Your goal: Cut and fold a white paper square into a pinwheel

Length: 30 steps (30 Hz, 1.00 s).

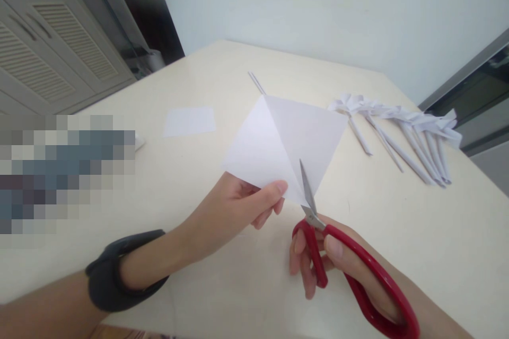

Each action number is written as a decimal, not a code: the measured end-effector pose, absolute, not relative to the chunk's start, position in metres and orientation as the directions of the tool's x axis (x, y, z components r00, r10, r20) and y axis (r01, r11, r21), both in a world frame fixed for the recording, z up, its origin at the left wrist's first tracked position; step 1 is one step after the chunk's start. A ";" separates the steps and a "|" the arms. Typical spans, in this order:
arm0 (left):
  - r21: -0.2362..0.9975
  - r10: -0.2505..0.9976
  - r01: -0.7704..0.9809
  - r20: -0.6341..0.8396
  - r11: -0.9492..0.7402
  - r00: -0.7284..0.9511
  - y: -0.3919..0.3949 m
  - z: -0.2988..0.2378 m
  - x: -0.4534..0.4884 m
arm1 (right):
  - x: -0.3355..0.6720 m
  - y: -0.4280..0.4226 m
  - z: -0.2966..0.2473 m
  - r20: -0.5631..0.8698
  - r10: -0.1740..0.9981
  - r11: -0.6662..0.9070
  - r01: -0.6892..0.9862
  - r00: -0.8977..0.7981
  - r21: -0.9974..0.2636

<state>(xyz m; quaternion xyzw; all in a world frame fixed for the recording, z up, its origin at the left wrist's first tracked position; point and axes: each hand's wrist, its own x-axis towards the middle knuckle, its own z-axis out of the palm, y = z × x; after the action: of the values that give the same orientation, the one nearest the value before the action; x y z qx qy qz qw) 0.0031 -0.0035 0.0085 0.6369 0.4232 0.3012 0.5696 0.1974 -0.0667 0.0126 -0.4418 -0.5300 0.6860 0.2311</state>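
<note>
My left hand [254, 201] pinches the near left edge of a square sheet of white paper [254, 145], thumb on top and fingers beneath. A diagonal crease runs across the sheet from its far corner to its near one. In my right hand [338, 254] is a pair of scissors [312, 217] with red handles. The blades stand apart at the sheet's near corner, one lying over the paper; the other is mostly hidden under it.
A small white paper piece [190, 121] lies left of the sheet. Thin paper sticks [256, 82] show behind it. Several paper shapes with rolled stems [417, 143] lie at the right. A blurred-out patch [67, 169] covers the left. Louvred cabinets [51, 47] stand beyond the table [222, 296].
</note>
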 end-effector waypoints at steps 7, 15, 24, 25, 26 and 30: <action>0.984 0.876 0.177 -0.095 0.011 0.473 -0.003 0.008 0.005 | 0.196 -0.067 -0.007 -0.264 0.823 -0.228 0.134 -0.502 -0.964; 0.976 0.881 0.213 -0.143 0.049 0.451 -0.004 0.011 0.005 | 0.193 -0.065 -0.006 -0.299 0.810 -0.287 0.102 -0.504 -0.952; 0.968 0.859 0.239 -0.189 0.080 0.476 -0.004 0.013 0.006 | 0.192 -0.063 0.000 -0.239 0.823 -0.233 0.078 -0.516 -0.969; 0.967 0.857 0.241 -0.193 0.083 0.477 -0.004 0.013 0.006 | 0.193 -0.063 0.000 -0.243 0.818 -0.235 0.084 -0.521 -0.968; 0.966 0.857 0.242 -0.195 0.085 0.477 -0.004 0.013 0.006 | 0.193 -0.062 -0.001 -0.255 0.809 -0.240 0.098 -0.529 -0.966; 0.964 0.856 0.250 -0.207 0.094 0.474 -0.004 0.013 0.006 | 0.195 -0.061 -0.004 -0.310 0.790 -0.287 0.127 -0.529 -0.950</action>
<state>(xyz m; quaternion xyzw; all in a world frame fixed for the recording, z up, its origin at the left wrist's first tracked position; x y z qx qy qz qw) 0.0060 -0.0039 0.0134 0.6222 0.4442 0.2562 0.5915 0.1947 -0.0608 -0.0036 -0.4202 -0.5458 0.6833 0.2424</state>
